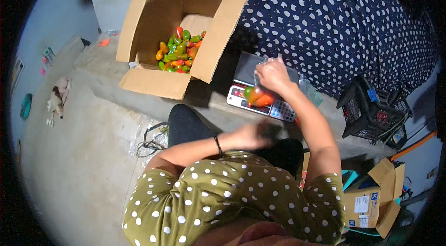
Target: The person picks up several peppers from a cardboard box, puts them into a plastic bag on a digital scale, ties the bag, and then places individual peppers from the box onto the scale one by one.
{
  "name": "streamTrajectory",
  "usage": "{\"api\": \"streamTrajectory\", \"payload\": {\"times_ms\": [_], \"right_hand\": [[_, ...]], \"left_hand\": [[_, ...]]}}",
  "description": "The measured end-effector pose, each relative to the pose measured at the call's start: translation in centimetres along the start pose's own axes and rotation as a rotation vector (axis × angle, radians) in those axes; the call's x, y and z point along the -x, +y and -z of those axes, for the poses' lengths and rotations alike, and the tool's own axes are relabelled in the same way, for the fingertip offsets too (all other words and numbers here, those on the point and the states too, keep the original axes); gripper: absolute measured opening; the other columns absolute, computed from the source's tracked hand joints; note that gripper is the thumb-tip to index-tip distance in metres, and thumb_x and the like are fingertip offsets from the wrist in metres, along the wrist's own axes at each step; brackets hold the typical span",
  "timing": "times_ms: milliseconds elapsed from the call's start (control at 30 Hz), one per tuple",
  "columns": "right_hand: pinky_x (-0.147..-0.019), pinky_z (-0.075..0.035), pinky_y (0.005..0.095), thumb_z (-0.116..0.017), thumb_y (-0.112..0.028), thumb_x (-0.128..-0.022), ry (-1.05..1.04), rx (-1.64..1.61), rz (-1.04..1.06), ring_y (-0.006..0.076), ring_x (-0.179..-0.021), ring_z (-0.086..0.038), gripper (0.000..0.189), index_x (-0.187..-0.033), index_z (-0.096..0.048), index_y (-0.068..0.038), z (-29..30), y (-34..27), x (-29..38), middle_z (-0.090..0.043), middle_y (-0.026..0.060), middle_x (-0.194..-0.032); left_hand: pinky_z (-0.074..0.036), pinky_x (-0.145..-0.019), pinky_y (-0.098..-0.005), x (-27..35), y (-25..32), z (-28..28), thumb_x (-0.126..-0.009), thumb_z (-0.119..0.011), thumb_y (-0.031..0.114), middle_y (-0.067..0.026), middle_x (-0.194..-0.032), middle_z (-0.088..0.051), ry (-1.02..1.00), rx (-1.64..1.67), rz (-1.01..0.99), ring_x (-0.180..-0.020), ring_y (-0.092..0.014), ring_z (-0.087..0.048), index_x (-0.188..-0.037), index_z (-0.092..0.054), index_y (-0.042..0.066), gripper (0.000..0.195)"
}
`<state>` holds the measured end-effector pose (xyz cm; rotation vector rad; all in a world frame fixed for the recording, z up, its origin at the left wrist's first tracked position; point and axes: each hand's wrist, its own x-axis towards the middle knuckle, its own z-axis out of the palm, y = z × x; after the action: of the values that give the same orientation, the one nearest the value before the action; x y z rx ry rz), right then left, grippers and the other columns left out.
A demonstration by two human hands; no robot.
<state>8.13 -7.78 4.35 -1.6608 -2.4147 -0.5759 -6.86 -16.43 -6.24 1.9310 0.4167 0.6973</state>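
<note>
My right hand (273, 74) grips the gathered top of a clear plastic bag holding several red, orange and green peppers (258, 97). The bag hangs over the front panel of a digital scale (239, 103), with the scale's dark platform (245, 68) behind it. Blurred, my left hand (252, 136) is nearer my body, above my lap; its fingers and anything in them are unclear. To the left of the scale, an open cardboard box (155, 80) has many loose green, red and orange peppers (179, 51) inside.
Black plastic crates (362, 106) stand at the right, below a dark patterned cloth (313, 19). Another open cardboard box (362, 206) is at the lower right. Plastic wrapping and a black strap (150, 141) lie by my left knee. A dog (58, 98) lies on the floor at the far left.
</note>
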Motion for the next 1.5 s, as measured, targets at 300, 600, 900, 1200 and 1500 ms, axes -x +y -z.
{"api": "streamTrajectory", "payload": {"times_ms": [300,600,900,1200,1500], "right_hand": [[-0.07,-0.036,0.0381,-0.055,-0.016,-0.076,0.089,-0.026,-0.003,0.0243,-0.071,-0.057,0.011,-0.069,-0.062,-0.009,6.0,1.1,4.7,-0.06,0.0094,-0.066],[-0.099,-0.024,0.0456,-0.06,-0.014,-0.072,0.093,-0.48,0.461,0.0269,-0.115,-0.044,0.005,-0.074,-0.062,-0.011,10.7,-2.3,5.6,-0.059,0.0059,-0.092],[-0.1,-0.018,0.0515,-0.058,-0.016,-0.076,0.13,-0.256,0.332,0.0286,-0.125,-0.032,0.01,-0.068,-0.061,-0.01,9.8,-0.2,6.1,-0.057,0.0071,-0.099],[-0.075,-0.043,0.043,-0.051,-0.024,-0.08,0.064,-0.286,-0.16,0.0305,-0.071,-0.058,0.026,-0.066,-0.058,-0.003,2.9,2.2,2.9,-0.059,0.0137,-0.073],[-0.063,-0.045,0.0434,-0.048,-0.024,-0.081,0.045,-0.265,-0.181,0.0329,-0.069,-0.057,0.023,-0.07,-0.058,-0.006,5.3,2.2,6.2,-0.058,0.0134,-0.072]], "left_hand": [[-0.044,-0.076,-0.0348,-0.6,4.0,8.5,-0.074,-0.06,0.013,-0.0107,-0.084,-0.062,0.248,-0.379,-0.299,-0.082,-0.025,-0.057,-0.09,-0.062,0.005,0.018],[-0.031,-0.096,-0.035,-6.3,2.7,8.6,-0.06,-0.072,0.028,-0.0144,-0.122,-0.043,-0.732,0.462,-0.117,-0.114,-0.023,-0.041,-0.124,-0.035,-0.005,0.081],[-0.04,-0.085,-0.032,-4.0,1.1,4.2,-0.051,-0.062,0.022,-0.0185,-0.101,-0.056,-0.804,0.925,0.171,-0.093,-0.026,-0.054,-0.107,-0.051,-0.011,0.065],[-0.043,-0.068,-0.0411,-5.0,0.0,4.4,-0.064,-0.068,0.03,-0.0238,-0.087,-0.054,0.496,-0.836,-0.247,-0.073,-0.035,-0.052,-0.101,-0.053,-0.003,0.052],[-0.043,-0.071,-0.0361,-3.1,1.3,3.6,-0.067,-0.064,0.013,-0.012,-0.077,-0.055,0.132,-0.257,-0.321,-0.078,-0.029,-0.054,-0.077,-0.06,0.005,0.014]]}}
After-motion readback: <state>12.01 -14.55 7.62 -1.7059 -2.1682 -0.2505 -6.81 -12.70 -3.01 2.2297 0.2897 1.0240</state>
